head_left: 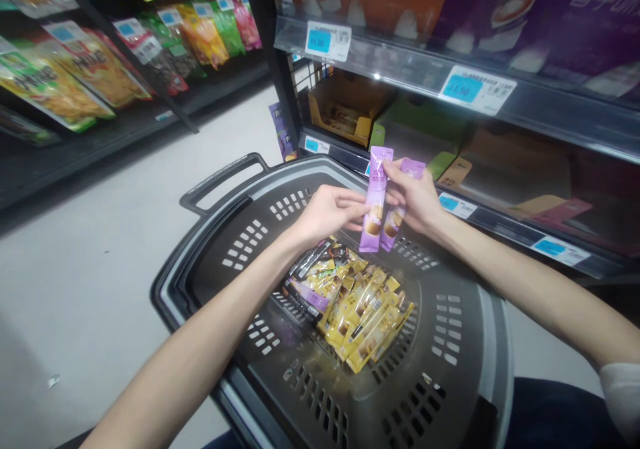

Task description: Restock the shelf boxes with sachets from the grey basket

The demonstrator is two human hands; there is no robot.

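Two slim purple drink sachets are held up over the far part of a dark shopping basket. My left hand pinches the edge of the nearer purple sachet between thumb and fingers. From the other side, my right hand grips that sachet near its upper part and also has the second purple sachet, which passes partly behind its fingers. Below, on the basket's floor, lies a pile of yellow sachets, with a few black ones and a purple one at its left side.
A shelf unit with price tags stands right behind the basket. Its lower level holds an open yellow carton with sachets, plus green and brown cartons. Snack bags fill the shelves at left, across a pale floor. The basket's handle sticks out at left.
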